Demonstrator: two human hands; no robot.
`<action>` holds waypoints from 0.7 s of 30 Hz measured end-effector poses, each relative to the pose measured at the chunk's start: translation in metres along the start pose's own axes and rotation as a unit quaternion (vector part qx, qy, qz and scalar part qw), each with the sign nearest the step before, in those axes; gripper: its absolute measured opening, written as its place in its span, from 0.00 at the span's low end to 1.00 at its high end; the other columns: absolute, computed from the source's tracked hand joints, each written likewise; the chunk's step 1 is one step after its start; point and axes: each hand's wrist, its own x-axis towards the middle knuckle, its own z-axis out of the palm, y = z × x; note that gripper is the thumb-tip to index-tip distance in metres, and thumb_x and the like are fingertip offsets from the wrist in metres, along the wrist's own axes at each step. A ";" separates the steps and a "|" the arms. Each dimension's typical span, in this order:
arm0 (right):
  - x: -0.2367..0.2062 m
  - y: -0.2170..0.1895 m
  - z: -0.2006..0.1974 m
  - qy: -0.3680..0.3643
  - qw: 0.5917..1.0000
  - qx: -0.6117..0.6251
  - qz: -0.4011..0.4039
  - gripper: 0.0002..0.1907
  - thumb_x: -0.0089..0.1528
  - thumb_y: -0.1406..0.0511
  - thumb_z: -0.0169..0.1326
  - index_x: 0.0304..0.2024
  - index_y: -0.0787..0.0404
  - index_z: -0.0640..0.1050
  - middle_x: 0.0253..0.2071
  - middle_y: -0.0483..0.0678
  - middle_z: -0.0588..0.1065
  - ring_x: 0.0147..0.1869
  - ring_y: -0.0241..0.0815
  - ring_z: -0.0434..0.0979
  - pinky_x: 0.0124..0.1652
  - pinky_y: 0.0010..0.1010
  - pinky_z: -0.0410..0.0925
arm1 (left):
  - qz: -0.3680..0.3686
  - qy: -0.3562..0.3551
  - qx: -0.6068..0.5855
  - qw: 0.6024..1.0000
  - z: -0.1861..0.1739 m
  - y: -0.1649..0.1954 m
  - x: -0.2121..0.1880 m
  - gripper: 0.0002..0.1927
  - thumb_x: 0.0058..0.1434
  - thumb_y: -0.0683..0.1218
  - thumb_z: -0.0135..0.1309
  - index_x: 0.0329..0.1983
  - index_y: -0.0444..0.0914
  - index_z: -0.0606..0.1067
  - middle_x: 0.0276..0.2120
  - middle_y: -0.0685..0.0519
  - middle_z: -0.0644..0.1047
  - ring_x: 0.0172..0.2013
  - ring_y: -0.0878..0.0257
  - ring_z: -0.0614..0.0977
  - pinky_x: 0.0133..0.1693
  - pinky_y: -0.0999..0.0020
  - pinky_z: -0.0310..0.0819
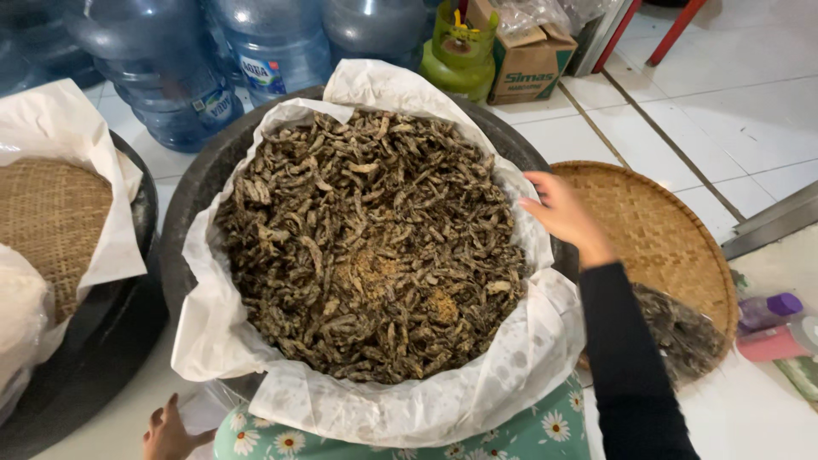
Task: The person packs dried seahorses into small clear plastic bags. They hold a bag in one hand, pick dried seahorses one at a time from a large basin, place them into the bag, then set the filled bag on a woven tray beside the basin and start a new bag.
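Hands first, nearest: left hand [168,433] low at the bottom edge, fingers spread and flat on the white tiled floor [750,119], holding nothing. Beside it, green cloth printed with white daisies [520,436], one piece, tucked under the near rim. Right hand [564,213] in a long black sleeve [626,358], reaching across to the right rim, fingers loosely parted and resting against the white paper lining [511,358], not clamped on it.

Centre: one large round black basin [200,183] on the floor, lined with that crumpled paper and heaped with small dried brown fish [366,247], too many to count. Long bodies lying flat, pointing every way, no shared axis. Two pale crumbly patches near the middle of the heap.

Right of the basin, partly under the sleeve: one round woven bamboo tray [656,230] with a small dark pile of the same fish [682,336] on its near edge. At the far right edge, one purple-capped bottle [771,308] and one pink container [780,342].

Left: a second black basin [94,366], paper-lined, holding another woven tray [51,221].

Farthest back: four blue water jugs [273,38] at least, one green gas canister [460,51], one cardboard box [530,55].
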 end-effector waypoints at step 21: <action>0.094 -0.017 0.108 -0.075 0.948 -0.296 0.089 0.45 0.51 0.63 0.72 0.69 0.56 0.68 0.53 0.63 0.79 0.59 0.61 0.78 0.57 0.49 0.71 | -0.158 0.065 0.080 0.982 -0.033 -0.024 0.000 0.30 0.49 0.50 0.65 0.55 0.39 0.71 0.41 0.43 0.77 0.36 0.52 0.78 0.36 0.52 0.78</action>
